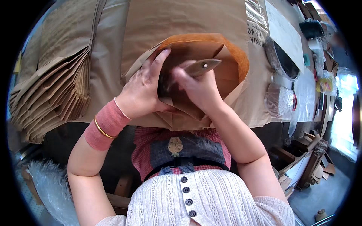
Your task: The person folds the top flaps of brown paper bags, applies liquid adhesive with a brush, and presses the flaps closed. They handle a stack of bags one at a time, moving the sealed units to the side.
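Note:
A brown paper bag point(227, 87) with an orange-brown inner band lies in front of me, its mouth spread wide. My left hand point(142, 88) rests on the left side of that opening, thumb and fingers stretched apart against the paper. Over the opening, my right hand point(201, 84) is closed around a flat, pointed tool point(200, 67) with a bright round rivet. The tool's tip points to the right; the rest is hidden in the hand. The right fingers are partly smeared by motion near the paper.
A fanned stack of folded brown paper bags point(56, 90) lies at the left. Brown sheeting point(188, 17) covers the table. To the right are a white board point(284, 32), a dark plastic-wrapped thing point(281, 58) and a clear-wrapped pack point(279, 101). Scraps and boards point(307, 162) stand lower right.

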Demonstrator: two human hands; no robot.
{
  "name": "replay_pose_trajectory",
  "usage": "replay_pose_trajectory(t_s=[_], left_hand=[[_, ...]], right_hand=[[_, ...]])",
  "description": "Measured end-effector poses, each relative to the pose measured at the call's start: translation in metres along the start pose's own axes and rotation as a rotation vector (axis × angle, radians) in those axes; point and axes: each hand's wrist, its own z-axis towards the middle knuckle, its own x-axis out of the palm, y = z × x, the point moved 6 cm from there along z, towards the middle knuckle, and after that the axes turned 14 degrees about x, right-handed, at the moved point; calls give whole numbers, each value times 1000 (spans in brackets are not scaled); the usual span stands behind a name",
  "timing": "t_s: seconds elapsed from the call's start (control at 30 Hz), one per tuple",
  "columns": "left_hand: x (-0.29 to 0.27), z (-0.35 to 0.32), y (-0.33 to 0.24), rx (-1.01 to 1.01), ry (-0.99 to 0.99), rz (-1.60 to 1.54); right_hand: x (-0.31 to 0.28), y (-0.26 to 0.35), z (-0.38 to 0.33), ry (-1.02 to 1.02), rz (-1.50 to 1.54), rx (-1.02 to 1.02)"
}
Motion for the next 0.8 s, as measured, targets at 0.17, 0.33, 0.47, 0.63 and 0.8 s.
replay_pose_trajectory(t_s=[0.17,0.33,0.47,0.63,0.8], left_hand=[[-2,-1,-2,32,-31,43],[4,-1,2,-1,29,43],[-1,-1,0,-18,-9,107],[-9,-1,-4,79,172,214],[-6,-5,-1,125,193,272]], right_hand=[[-56,43,-41,-211,-147,-142],[-104,38,-40,-410,-636,-352],[-113,27,-57,-303,-557,-78],[-112,93,-85,-138,-457,-507],[-39,71,-35,319,-752,-742]])
